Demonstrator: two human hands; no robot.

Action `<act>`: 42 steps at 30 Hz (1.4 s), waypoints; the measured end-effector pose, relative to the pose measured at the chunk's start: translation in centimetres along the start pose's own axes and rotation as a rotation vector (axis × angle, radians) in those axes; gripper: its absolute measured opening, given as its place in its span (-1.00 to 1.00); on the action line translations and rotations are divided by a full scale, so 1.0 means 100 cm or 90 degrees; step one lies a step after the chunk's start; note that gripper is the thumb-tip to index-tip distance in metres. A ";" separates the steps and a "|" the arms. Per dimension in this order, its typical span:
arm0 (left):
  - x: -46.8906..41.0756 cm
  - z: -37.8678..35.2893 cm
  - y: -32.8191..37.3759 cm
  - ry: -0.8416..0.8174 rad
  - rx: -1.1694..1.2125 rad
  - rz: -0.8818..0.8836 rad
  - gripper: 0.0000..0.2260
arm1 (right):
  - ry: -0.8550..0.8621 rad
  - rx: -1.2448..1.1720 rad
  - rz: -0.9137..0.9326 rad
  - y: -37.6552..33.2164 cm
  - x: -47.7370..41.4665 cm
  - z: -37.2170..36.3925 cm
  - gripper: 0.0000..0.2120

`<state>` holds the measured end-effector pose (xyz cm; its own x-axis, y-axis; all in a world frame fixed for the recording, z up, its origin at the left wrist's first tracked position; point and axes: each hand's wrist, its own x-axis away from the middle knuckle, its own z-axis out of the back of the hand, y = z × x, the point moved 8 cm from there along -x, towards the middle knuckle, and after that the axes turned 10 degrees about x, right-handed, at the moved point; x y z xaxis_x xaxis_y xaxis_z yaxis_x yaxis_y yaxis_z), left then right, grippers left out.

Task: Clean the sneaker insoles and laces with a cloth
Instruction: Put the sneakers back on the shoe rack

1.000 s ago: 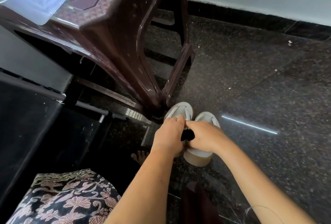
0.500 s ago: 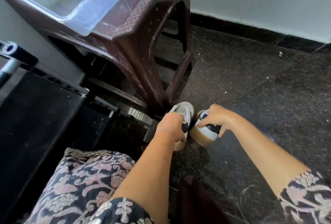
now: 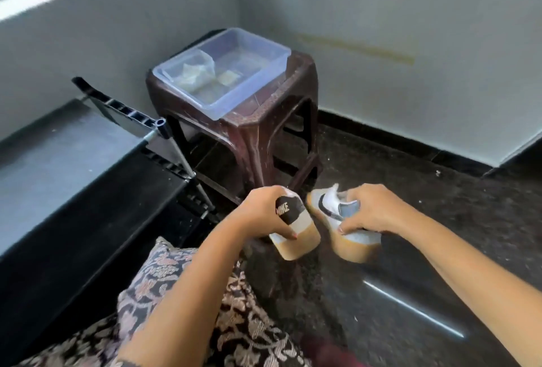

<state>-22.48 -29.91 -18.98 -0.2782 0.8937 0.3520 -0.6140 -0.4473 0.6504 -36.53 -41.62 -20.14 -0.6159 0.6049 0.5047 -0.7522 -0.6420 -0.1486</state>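
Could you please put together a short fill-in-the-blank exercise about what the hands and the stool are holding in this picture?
The left hand grips a sneaker whose black heel tab reads ____. The right hand grips the other sneaker, so ____ sneakers are held in all. The clear plastic container sits on top of the brown ____.
Missing words: NIKE; two; stool.
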 end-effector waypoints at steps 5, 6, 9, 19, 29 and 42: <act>0.057 0.036 0.041 0.082 -0.006 -0.073 -0.51 | 0.139 0.016 0.032 -0.028 0.066 0.060 -0.59; 0.068 0.042 0.052 0.097 -0.003 -0.093 -0.52 | 0.161 0.020 0.035 -0.033 0.078 0.071 -0.58; 0.106 0.062 0.083 0.149 0.000 -0.149 -0.49 | 0.235 0.023 0.060 -0.052 0.120 0.103 -0.61; 0.212 0.120 0.133 0.348 -0.026 -0.263 -0.49 | 0.457 0.076 0.118 -0.110 0.232 0.170 -0.66; 0.278 0.151 0.110 0.548 0.006 -0.292 -0.65 | 0.662 0.108 0.258 -0.199 0.273 0.187 -0.64; 0.282 0.197 -0.049 0.788 0.008 -0.064 -0.60 | 0.751 0.042 0.535 -0.331 0.168 0.134 -0.60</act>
<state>-12.74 -3.20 1.05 -0.7439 0.3538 -0.5669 -0.6680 -0.3688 0.6464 -18.78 -16.54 4.68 -0.7161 0.0531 -0.6960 -0.0860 -0.9962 0.0124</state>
